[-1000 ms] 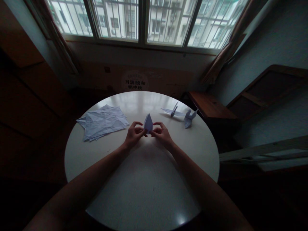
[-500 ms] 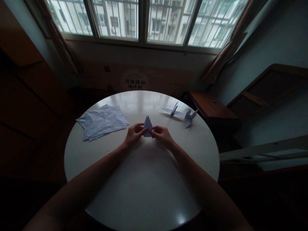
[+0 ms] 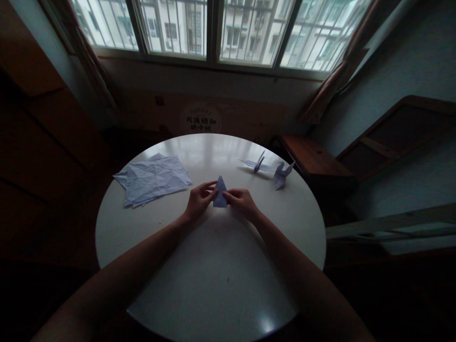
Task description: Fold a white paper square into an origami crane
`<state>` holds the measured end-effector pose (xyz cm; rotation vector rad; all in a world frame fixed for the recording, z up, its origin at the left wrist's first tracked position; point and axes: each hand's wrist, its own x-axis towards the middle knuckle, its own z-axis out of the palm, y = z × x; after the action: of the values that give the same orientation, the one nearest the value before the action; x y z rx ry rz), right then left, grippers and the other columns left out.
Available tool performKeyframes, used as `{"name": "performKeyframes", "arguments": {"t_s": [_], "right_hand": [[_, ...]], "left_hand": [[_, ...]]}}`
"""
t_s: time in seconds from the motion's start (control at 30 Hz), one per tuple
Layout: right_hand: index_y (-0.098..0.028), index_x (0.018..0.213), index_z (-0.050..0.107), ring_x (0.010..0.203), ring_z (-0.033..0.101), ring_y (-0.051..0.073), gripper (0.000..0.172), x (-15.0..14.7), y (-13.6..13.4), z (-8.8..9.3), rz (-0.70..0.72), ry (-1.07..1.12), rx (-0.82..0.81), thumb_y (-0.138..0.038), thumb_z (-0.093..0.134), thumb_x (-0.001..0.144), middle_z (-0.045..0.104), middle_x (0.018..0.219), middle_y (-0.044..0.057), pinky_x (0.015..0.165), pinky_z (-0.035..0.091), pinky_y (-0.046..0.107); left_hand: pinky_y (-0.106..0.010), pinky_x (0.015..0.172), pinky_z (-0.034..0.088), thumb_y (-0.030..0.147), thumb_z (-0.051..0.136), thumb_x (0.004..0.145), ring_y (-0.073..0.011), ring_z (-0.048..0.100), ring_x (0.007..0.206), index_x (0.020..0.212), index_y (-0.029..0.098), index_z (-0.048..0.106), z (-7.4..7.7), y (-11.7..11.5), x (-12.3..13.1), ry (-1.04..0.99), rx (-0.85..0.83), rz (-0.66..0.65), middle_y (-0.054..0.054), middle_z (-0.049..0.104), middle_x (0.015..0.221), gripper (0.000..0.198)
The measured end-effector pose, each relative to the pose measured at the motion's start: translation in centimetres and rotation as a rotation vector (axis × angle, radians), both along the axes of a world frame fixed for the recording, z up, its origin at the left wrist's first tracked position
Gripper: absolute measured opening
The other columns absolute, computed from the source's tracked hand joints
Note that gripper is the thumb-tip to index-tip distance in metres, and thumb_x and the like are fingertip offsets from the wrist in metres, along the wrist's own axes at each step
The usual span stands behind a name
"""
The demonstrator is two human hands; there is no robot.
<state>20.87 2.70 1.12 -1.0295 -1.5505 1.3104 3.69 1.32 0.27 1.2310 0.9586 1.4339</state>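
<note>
Between my two hands, above the middle of the table, is a small folded piece of paper (image 3: 220,194), pale, with its point toward the window and a flat lower edge. My left hand (image 3: 200,198) pinches its left side, thumb on the front. On the right side, my right hand (image 3: 242,201) grips it with thumb and fingers. Farther right stand two folded paper cranes, one crane (image 3: 258,164) with wings spread and another crane (image 3: 280,175) nearer the edge. A stack of creased paper sheets (image 3: 156,180) lies to the left.
Everything rests on a round white table (image 3: 213,275). Past its far right edge stands a brown wooden stool or small table (image 3: 313,154). A barred window (image 3: 245,33) is ahead, with a curtain (image 3: 331,90) on the right. A dark cabinet (image 3: 35,142) is at the left.
The folded paper has come slightly lower and nearer to me, and its tip now looks narrower, with the two points closer together. Both hands still hold it; the cranes and sheets stay put.
</note>
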Motion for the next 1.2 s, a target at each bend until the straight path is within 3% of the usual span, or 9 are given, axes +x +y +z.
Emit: {"name": "performKeyframes", "arguments": {"t_s": [0.3, 0.93, 1.2], "right_hand": [[-0.014, 0.066, 0.071, 0.052, 0.050, 0.011, 0.045, -0.19, -0.24, 0.34, -0.021, 0.016, -0.012, -0.059, 0.070, 0.070, 0.061, 0.055, 0.001, 0.051, 0.036, 0.024], [-0.016, 0.064, 0.068, 0.055, 0.049, 0.011, 0.037, 0.28, 0.05, 0.70, -0.112, 0.126, -0.007, -0.051, 0.078, 0.064, 0.058, 0.055, -0.001, 0.056, 0.038, 0.026], [-0.015, 0.066, 0.069, 0.054, 0.051, 0.011, 0.037, 0.23, 0.11, 0.69, -0.108, 0.156, -0.060, -0.051, 0.080, 0.060, 0.061, 0.057, 0.000, 0.056, 0.039, 0.026]], "left_hand": [[-0.028, 0.062, 0.057, 0.043, 0.081, 0.065, -0.0180, 0.069, 0.066, 0.096, 0.014, 0.076, -0.13, 0.10, 0.16, 0.040, 0.041, 0.010, -0.007, 0.076, 0.080, 0.043], [-0.025, 0.063, 0.049, 0.028, 0.070, 0.075, -0.0155, 0.064, 0.070, 0.094, 0.015, 0.077, 0.04, -0.45, 0.16, 0.172, 0.109, -0.060, -0.006, 0.072, 0.083, 0.024], [-0.024, 0.059, 0.046, 0.040, 0.073, 0.076, -0.0142, 0.060, 0.065, 0.095, 0.014, 0.075, -0.02, -0.50, 0.19, 0.282, 0.134, -0.070, -0.007, 0.070, 0.081, 0.032]]}}
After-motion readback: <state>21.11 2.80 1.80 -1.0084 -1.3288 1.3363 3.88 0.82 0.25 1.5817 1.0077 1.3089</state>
